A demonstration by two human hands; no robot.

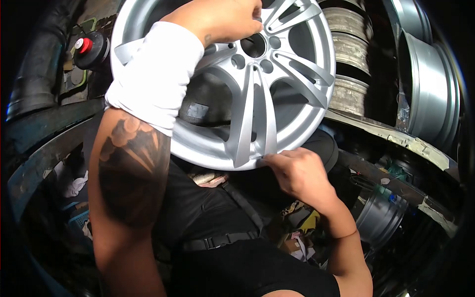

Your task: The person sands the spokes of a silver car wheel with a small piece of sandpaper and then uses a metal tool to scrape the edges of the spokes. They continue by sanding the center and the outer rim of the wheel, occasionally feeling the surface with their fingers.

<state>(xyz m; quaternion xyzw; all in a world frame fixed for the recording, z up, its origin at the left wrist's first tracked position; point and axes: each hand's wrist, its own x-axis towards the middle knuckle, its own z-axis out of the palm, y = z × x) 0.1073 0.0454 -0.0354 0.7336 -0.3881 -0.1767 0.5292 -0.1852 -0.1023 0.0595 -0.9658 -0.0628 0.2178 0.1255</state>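
Note:
A silver alloy wheel (255, 116) with paired spokes rests over my lap, its face tilted up toward me. My left hand (222, 20) reaches across the top of it, fingers curled in beside the centre hole; whatever they hold, if anything, is hidden. A white sleeve (153, 74) covers that forearm below the wrist. At the wheel's lower edge, my right hand (299, 173) is closed, with thumb and forefinger pinched against the rim by the foot of a spoke. Something small and dark shows at those fingertips, too small to name.
More wheel rims stand stacked at the right (349, 54), and a large silver rim (430, 89) is beyond them. Another rim (381, 218) sits low on the right. A black container with a red-and-white cap (86, 47) stands at the left. Metal frame bars (54, 123) run alongside.

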